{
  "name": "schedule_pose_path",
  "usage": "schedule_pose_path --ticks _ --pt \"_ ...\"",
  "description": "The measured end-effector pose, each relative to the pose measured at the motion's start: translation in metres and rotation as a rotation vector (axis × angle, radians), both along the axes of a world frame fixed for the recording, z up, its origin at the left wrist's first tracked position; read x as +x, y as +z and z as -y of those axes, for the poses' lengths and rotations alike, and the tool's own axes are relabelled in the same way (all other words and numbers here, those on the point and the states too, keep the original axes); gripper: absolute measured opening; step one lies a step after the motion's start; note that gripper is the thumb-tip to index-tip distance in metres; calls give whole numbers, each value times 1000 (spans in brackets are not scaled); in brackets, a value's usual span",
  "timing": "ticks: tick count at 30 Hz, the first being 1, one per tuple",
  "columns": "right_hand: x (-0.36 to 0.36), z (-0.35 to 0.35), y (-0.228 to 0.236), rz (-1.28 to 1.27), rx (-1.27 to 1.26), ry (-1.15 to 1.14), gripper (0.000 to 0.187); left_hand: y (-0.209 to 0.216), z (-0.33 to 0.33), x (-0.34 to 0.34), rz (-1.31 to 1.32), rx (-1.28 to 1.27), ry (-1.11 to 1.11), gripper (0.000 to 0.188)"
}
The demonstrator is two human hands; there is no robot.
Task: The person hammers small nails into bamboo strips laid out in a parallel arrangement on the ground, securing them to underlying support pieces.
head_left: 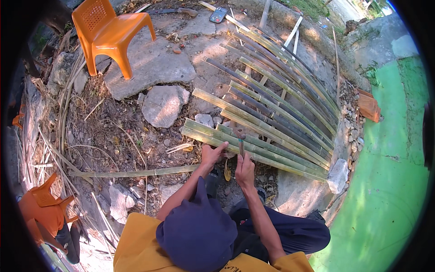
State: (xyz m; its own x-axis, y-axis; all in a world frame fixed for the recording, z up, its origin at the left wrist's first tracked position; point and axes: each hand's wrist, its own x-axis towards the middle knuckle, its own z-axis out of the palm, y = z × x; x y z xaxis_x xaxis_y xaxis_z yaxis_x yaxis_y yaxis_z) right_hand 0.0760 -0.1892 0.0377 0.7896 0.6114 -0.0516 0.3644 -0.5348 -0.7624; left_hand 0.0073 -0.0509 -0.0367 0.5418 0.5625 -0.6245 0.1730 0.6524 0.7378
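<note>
In front of me split bamboo strips (272, 104) lie side by side, fanned out over a few crosswise sticks (263, 80). My left hand (212, 156) is closed at the near edge of the closest green bamboo strip (199, 136), its thumb stretched along it; the other fingers are partly hidden. In my right hand (244, 171) is a hammer (241, 143), gripped by the handle. Its head is up, over the nearest strips, a little right of my left hand. Whether the hammer touches the bamboo I cannot tell.
An orange plastic chair (115, 34) stands at the far left, beside flat stones (165, 106). A phone (218, 15) and a large knife (181, 11) lie at the back. One loose bamboo strip (136, 173) lies left of me. A green-painted surface (380, 181) runs along the right.
</note>
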Motion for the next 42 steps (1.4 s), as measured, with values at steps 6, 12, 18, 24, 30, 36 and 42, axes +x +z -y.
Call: schedule_pose_path --ticks 6,12,18,24,30,36,42 --pt "3 -16 8 -11 -64 0 26 -11 -2 -2 -33 5 -50 35" --pt "4 -7 -11 7 -268 7 26 -7 7 7 -28 42 -41 33" --pt "3 -27 22 -18 28 -13 29 -16 0 -4 -37 53 -6 32" --pt "6 -18 -9 -79 -252 -30 26 -9 0 4 -20 28 -18 31" --pt "17 22 11 -86 -93 -180 36 -2 -1 5 -4 -4 -39 47" --pt "74 87 68 -153 13 -359 42 -4 3 2 50 -51 -26 42" --pt "85 108 121 -437 273 -589 36 6 -3 -1 93 2 -17 38"
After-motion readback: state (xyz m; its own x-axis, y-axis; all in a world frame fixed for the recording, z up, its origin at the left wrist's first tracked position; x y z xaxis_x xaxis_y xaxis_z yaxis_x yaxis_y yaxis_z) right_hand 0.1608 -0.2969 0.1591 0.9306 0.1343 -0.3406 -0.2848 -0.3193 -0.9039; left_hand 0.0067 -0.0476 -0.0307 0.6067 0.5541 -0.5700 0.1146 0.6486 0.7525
